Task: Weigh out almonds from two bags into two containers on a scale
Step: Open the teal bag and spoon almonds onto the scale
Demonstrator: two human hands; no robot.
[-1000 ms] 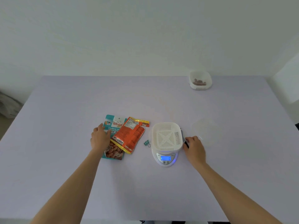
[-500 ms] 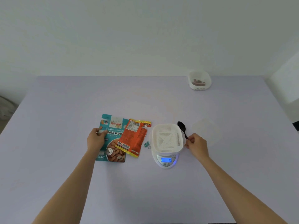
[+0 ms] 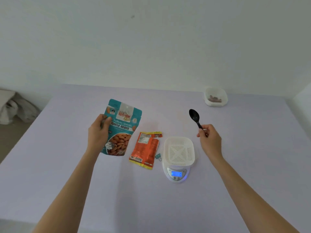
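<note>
My left hand (image 3: 98, 135) grips the left edge of a teal bag of roasted almonds (image 3: 122, 126) and holds it upright above the table. An orange bag (image 3: 145, 149) lies flat to its right. A white slotted container (image 3: 179, 151) sits on a small white scale (image 3: 176, 174) with a lit blue display. My right hand (image 3: 208, 140) pinches the handle of a black spoon (image 3: 194, 116), bowl raised, beyond the scale. A second white container (image 3: 216, 97) with brown almonds stands at the far right.
A small teal binder clip (image 3: 158, 156) lies between the orange bag and the scale. The lavender table (image 3: 67, 182) reaches the white wall at the back. Crumpled white bags (image 3: 11, 108) lie on the floor beyond the left edge.
My left hand lifted the teal bag off the table to upright. My right hand picked up the black spoon from beside the scale and raised it.
</note>
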